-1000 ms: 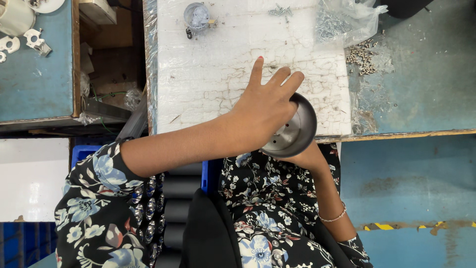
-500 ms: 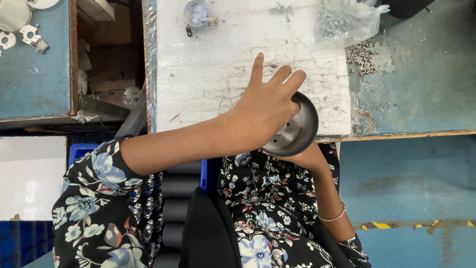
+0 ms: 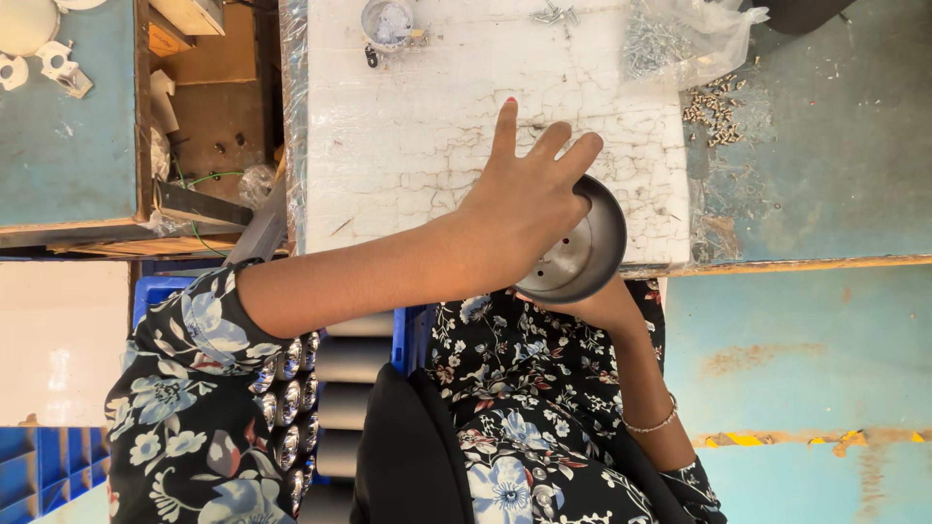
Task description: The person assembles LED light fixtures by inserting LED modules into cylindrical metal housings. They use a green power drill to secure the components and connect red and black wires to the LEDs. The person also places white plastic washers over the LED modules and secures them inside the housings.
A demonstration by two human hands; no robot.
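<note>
A round, shallow metal cup point(image 3: 585, 254) with small holes in its base hangs over the near edge of the white cracked board point(image 3: 427, 146). My right hand point(image 3: 610, 307) grips the cup from below and is mostly hidden behind it. My left hand point(image 3: 524, 209) reaches across from the left and rests on the cup's rim. Three of its fingers are spread upward. Its thumb and forefinger dip into the cup, out of sight, so I cannot see whether they pinch anything.
A clear bag of screws point(image 3: 670, 44) and loose screws point(image 3: 714, 102) lie at the back right on the blue bench point(image 3: 825, 146). A small round tub point(image 3: 388, 21) stands at the board's far edge. A wooden crate point(image 3: 209, 116) is at left. Stacked shiny cups point(image 3: 291, 388) sit by my lap.
</note>
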